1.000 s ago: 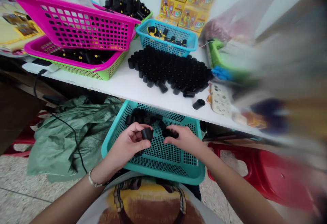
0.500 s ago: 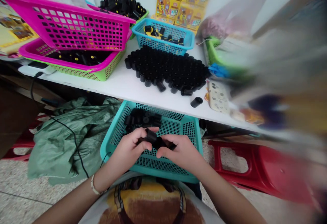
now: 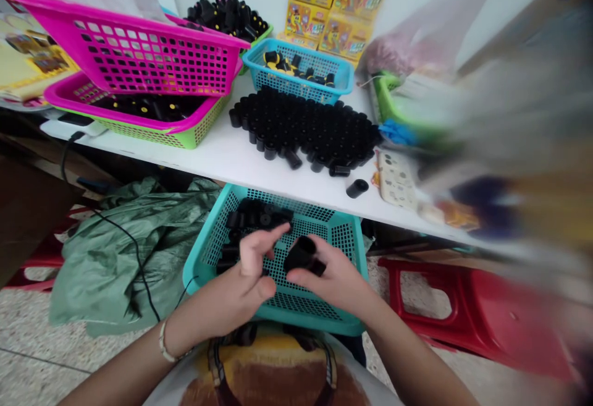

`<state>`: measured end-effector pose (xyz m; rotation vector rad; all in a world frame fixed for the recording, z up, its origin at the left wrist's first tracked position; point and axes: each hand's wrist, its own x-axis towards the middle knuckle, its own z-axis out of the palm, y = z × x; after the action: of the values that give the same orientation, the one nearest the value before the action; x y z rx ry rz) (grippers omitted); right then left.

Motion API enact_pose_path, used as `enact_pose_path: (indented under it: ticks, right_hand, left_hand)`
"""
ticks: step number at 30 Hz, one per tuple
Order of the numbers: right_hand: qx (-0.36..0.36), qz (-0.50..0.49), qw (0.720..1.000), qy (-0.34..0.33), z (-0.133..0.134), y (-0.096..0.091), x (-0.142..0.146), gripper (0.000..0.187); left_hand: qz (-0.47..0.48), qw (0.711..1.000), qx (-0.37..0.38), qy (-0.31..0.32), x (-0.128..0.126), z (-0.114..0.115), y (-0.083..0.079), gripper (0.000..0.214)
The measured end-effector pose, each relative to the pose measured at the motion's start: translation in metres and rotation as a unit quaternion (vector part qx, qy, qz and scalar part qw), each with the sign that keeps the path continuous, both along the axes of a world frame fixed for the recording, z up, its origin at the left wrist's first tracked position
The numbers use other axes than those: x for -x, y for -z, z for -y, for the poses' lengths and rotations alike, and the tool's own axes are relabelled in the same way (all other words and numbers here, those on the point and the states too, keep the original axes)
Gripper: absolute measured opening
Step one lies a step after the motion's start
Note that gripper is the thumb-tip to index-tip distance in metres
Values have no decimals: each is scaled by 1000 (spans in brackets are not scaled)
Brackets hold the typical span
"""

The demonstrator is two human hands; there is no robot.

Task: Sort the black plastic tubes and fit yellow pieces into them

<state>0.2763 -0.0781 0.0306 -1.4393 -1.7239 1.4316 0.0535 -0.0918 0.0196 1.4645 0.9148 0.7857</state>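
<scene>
My right hand grips a black plastic cylinder with a hollow end, and another dark piece shows under its fingers. Beside it, to the left, my left hand has its thumb and index finger apart, with nothing visible in it. Both hands are over a teal basket. Loose black cylinders lie in the left part of that basket, some hidden behind my left hand. On the white table, many black cylinders stand packed together, and a single one lies near the front edge.
Pink baskets and a blue basket with black and yellow pieces stand on the table. Yellow boxes are stacked behind. A red stool is at the right, a green sack at the left. The far right is blurred.
My left hand has let go of the black cylinder and moved slightly down, its fingers spreading. My right hand now has the cylinder, hollow end turned upward.
</scene>
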Motion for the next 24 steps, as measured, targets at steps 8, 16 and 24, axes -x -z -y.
enact_pose_path:
  ticks: [8,16,24]
  right_hand:
    - [-302,404,806,311,-52,16,-81,58]
    - [-384,344,805,292,-41,6,-60,47]
    - [-268,285,886,-249,-33,59,22,46]
  left_hand:
    - [160,980,34,-112,-12,-12,5,53]
    - [123,959,81,-243,3,-28,5,34]
    - [125,971,98,-176,15,-30,6,34]
